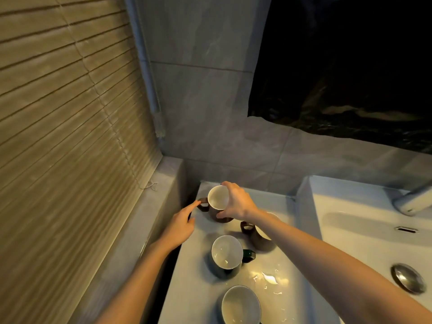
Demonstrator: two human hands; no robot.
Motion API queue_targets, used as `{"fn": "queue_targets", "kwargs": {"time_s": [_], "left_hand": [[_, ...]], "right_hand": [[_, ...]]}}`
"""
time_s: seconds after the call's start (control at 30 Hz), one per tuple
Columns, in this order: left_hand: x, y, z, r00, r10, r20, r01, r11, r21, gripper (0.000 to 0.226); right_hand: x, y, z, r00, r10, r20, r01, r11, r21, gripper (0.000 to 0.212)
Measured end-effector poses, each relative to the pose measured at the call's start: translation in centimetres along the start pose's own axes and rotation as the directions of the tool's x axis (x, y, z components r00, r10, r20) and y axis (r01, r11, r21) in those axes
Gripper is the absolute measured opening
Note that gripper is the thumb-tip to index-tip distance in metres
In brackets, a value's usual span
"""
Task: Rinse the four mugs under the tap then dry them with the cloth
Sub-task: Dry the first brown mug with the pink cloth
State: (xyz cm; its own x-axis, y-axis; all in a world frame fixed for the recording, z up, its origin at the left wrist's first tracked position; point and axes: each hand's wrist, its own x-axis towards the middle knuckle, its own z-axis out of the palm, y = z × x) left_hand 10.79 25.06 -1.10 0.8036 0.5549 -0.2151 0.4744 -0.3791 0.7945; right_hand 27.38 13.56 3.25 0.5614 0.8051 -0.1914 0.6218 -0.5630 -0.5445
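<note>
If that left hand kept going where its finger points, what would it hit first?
Probably the handle of the brown mug gripped by the right hand; the left hand is nearly there.

Slatted blind (58,113) left, grey tiled wall (198,90), black sheet (350,66) upper right.

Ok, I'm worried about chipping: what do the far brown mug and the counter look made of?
Brown mug: probably glazed ceramic; glossy white inside, dark brown outside. Counter: smooth glossy white, ceramic or a solid-surface resin, I cannot tell which; it reflects light sharply and water beads on it.
</note>
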Motion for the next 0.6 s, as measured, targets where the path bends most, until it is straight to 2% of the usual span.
{"fn": "queue_targets", "kwargs": {"time_s": [0.4, 0.5, 0.6], "left_hand": [[1.0, -2.2, 1.2, 0.997, -0.049, 0.068, 0.051, 0.998, -0.024, 0.057], [0.8, -2.1, 1.4, 0.996, -0.031, 0.088, 0.034, 0.999, -0.027, 0.059], [0.4, -1.6, 1.5, 0.994, -0.014, 0.111, 0.015, 1.000, -0.002, 0.061]], "right_hand": [[1.3, 1.6, 2.9, 0.998, 0.057, 0.027, -0.058, 0.998, 0.040, 0.096], [1.2, 1.9, 3.4, 0.997, 0.070, 0.024, -0.071, 0.994, 0.083, 0.097], [1.0, 2.1, 3.5, 0.996, 0.057, 0.066, -0.060, 0.997, 0.052, 0.102]]}}
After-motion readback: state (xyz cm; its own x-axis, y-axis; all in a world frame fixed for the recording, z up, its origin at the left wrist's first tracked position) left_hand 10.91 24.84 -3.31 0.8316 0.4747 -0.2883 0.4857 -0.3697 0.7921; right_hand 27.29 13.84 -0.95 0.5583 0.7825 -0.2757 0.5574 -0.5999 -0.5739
